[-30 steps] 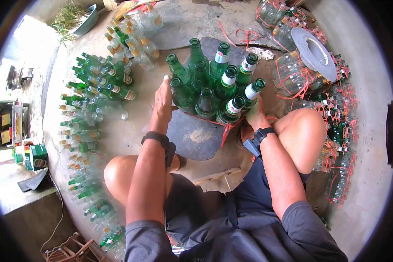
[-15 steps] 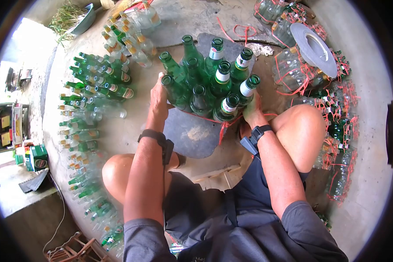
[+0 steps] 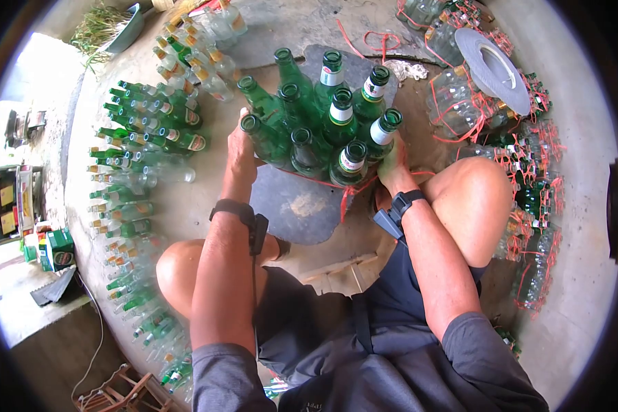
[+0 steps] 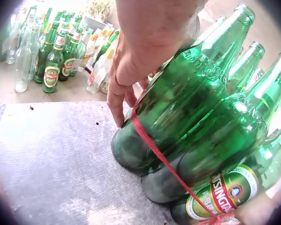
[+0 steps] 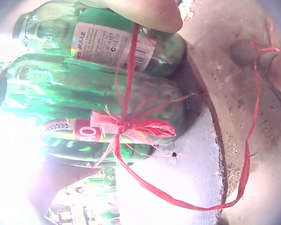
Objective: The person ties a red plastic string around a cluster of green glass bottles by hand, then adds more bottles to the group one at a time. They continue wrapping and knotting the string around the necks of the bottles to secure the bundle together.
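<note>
Between the two hands stands a bundle of green beer bottles (image 3: 302,154), bound round their sides with red string (image 4: 159,154). It leans a little over the grey slab (image 3: 299,206). The left hand (image 3: 239,147) lies along the bundle's left side, its fingers (image 4: 114,105) reaching down the outer bottle near the base. On the right side the right hand (image 3: 393,168) grips the bundle; its thumb (image 5: 154,14) lies across an outer bottle, and its other fingers are hidden behind the glass. The string's knot (image 5: 124,125) shows between two bottles, with a long loose tail hanging from it.
Rows of loose green and clear bottles (image 3: 144,165) line the left floor. Tied bundles of clear bottles (image 3: 453,106) stand at the right, a grey hat (image 3: 491,69) on top. Loose red string (image 3: 384,42) and a white cloth (image 3: 408,70) lie behind the slab.
The bundle has shifted left in the head view, with both hands moving along on its sides. It has moved farther than the slab beneath it.
</note>
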A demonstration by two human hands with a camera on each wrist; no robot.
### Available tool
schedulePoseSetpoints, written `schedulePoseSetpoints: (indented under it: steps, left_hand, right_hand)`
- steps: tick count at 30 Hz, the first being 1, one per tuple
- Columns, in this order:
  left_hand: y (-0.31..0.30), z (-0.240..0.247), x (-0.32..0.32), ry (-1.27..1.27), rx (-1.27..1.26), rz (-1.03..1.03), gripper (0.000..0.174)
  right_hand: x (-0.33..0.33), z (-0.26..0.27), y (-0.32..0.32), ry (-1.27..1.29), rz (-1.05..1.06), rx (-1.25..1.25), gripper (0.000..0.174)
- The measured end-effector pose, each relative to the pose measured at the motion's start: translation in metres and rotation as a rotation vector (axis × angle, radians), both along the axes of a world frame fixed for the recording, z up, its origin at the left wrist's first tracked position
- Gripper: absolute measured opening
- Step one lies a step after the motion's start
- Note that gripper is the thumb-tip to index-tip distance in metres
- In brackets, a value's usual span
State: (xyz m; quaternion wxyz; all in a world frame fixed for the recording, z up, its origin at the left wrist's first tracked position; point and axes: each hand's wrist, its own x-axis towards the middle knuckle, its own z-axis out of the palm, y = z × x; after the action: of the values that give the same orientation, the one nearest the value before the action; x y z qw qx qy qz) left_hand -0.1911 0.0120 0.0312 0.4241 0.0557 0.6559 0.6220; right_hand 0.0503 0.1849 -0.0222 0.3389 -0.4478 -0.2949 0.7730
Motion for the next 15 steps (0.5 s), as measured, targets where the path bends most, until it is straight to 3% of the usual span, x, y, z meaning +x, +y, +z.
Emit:
schedulePoseSetpoints:
  steps: [11, 15]
  left_hand:
    - [0.001, -0.007, -0.008, 0.111, 0.045, -0.047, 0.048]
    - [0.003, -0.010, -0.014, -0.033, 0.039, 0.015, 0.044]
  right_hand:
    - [-0.006, -0.003, 0.001, 0.009, -0.001, -0.040, 0.046]
    - [-0.008, 0.002, 0.000, 0.030, 0.003, -0.031, 0.046]
